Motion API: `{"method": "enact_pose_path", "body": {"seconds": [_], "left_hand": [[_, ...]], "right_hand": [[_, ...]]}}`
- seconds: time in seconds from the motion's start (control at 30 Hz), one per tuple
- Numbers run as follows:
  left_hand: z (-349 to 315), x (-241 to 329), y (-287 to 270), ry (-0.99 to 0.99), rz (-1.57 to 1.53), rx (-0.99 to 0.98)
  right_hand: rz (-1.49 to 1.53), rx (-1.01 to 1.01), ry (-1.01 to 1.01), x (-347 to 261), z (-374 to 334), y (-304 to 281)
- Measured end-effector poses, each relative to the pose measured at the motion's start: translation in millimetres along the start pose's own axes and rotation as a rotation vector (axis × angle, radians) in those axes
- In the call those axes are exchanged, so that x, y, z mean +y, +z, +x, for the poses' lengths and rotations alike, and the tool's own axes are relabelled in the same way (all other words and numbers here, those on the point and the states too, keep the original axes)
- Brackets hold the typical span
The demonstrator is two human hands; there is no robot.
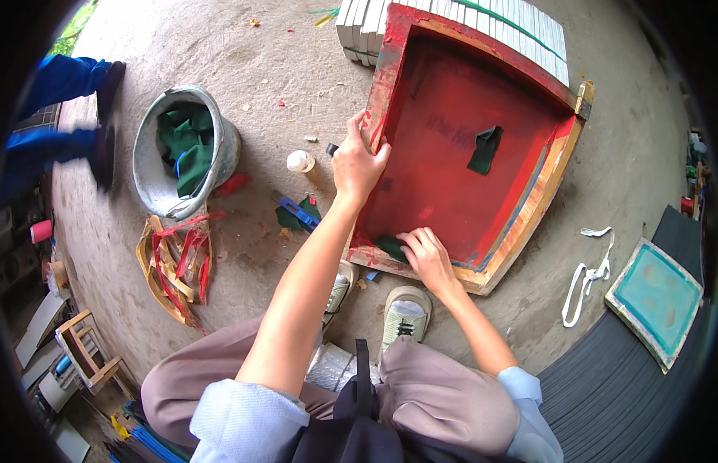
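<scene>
A wooden screen-printing frame with red-stained mesh lies tilted in front of me, its far end over stacked white boards. My left hand grips its left side, thumb over the inner edge. At the frame's near left corner, my right hand has its fingers closed on a dark green cloth piece against the red mesh; part of the cloth is under the fingers. Another dark green scrap lies on the mesh farther up.
Left of the frame stands a metal bucket with green cloth. Nearby are a white-capped bottle, a blue utility knife and tangled strips. White boards lie behind; a teal screen at right. A person's blue-trousered legs stand far left.
</scene>
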State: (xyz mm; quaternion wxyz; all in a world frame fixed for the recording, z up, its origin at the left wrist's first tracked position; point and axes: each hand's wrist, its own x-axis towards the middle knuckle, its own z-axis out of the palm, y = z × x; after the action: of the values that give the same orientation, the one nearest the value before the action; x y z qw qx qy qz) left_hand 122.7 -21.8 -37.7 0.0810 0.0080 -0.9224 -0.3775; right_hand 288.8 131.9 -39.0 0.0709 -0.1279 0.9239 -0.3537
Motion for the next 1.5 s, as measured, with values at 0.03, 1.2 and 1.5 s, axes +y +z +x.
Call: {"method": "enact_pose_path", "body": {"seconds": [0.03,1.2,1.5], "left_hand": [[0.5,0.2,-0.2,0.004,0.001,0.003],[-0.5,-1.9,-0.9,-0.009,-0.01,0.012],[-2.5,8.0,1.4,-0.127,0.007,-0.053]], "right_hand": [[-0.018,0.024,-0.027,-1.3,7.5,3.8],[-0.55,0.234,-0.208,66.4,94.4,-39.8],[-0.634,0.333,0.043,55.7,94.3,-41.8]]}}
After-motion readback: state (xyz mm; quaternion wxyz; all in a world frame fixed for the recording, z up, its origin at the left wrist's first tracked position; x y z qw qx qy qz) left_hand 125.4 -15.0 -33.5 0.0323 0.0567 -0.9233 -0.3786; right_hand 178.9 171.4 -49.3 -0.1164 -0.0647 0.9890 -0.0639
